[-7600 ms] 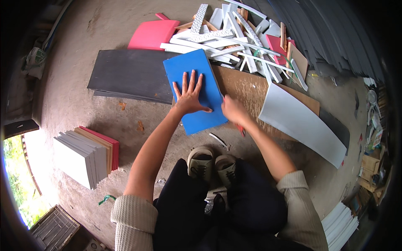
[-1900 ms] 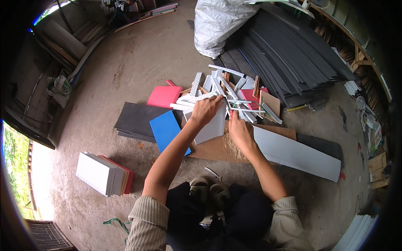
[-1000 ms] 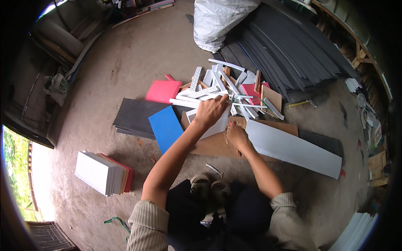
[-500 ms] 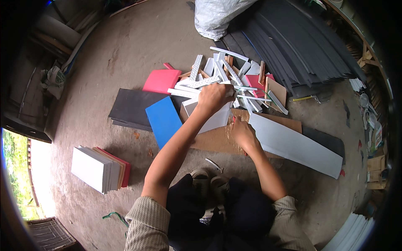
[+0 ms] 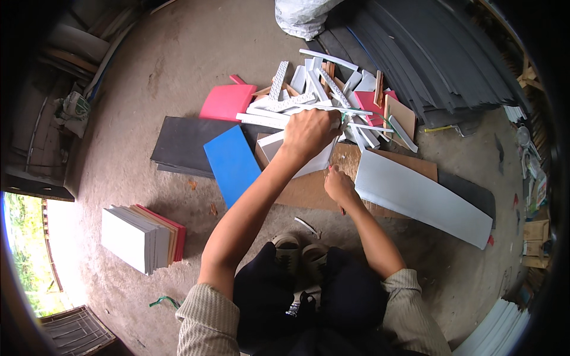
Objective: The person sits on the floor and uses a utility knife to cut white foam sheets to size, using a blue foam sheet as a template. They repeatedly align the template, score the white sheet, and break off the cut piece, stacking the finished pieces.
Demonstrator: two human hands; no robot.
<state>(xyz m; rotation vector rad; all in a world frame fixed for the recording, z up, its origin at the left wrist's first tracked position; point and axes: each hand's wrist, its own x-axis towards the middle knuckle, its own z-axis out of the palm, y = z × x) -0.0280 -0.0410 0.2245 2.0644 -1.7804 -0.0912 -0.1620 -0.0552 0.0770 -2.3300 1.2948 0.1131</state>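
Note:
My left hand (image 5: 312, 133) is closed at the upper right edge of a white sheet (image 5: 312, 167), its fingers gripping a pale edge there. Just below and to the right, my right hand (image 5: 341, 187) is wrapped round a slim cutting knife with a red handle (image 5: 342, 210). The knife's thin front end points up toward the left hand, beside the sheet's right edge. Both hands are above a worn brown board (image 5: 303, 193) on the floor. A long light-grey sheet (image 5: 421, 196) lies across its right part. To the left rests a blue sheet (image 5: 233, 166).
Beyond my hands is a heap of white offcuts (image 5: 314, 89). A pink sheet (image 5: 228, 102) and dark sheets (image 5: 181, 145) lie left of it. Large black sheets (image 5: 415, 53) are stacked at far right, near a white sack (image 5: 303, 18). A block of cut sheets (image 5: 133, 240) stands left.
My left hand has shifted slightly right and up. My right hand has turned a little and sits slightly lower, still with the knife. The view has shifted slightly.

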